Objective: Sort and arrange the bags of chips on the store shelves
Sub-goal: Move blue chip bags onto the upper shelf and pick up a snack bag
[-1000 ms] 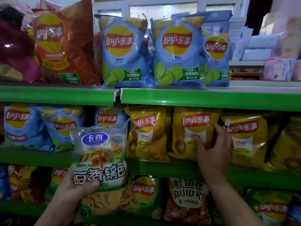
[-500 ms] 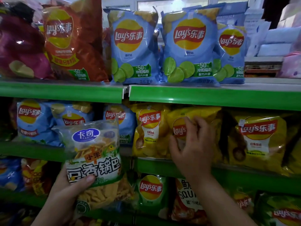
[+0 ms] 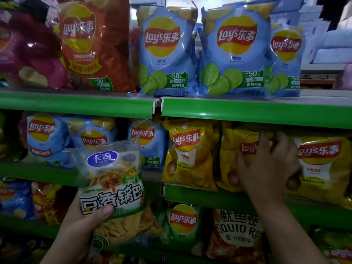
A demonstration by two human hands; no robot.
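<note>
My left hand (image 3: pixel 80 227) grips a clear bag of yellow crisp sticks (image 3: pixel 114 189) with a blue oval logo, held up in front of the middle shelf. My right hand (image 3: pixel 266 166) lies flat with spread fingers on a yellow Lay's bag (image 3: pixel 232 155) on the middle shelf (image 3: pixel 209 197); whether the fingers close on it is unclear. More yellow Lay's bags stand on both sides, one on the left (image 3: pixel 188 155) and one on the right (image 3: pixel 322 166). Blue Lay's bags (image 3: pixel 47 138) fill the left of that shelf.
The top shelf (image 3: pixel 247 109) carries blue lime Lay's bags (image 3: pixel 236 52), a red-brown Lay's bag (image 3: pixel 95 44) and a purple bag (image 3: pixel 28 54). Below stand a green-white Lay's bag (image 3: pixel 182 223) and a squid-roll bag (image 3: pixel 236 237). White packs (image 3: pixel 331 46) are stacked at the far right.
My right hand slid left and then back right along the yellow Lay's bags on the middle shelf, shifting the bag under it. My left hand keeps holding the clear bag.
</note>
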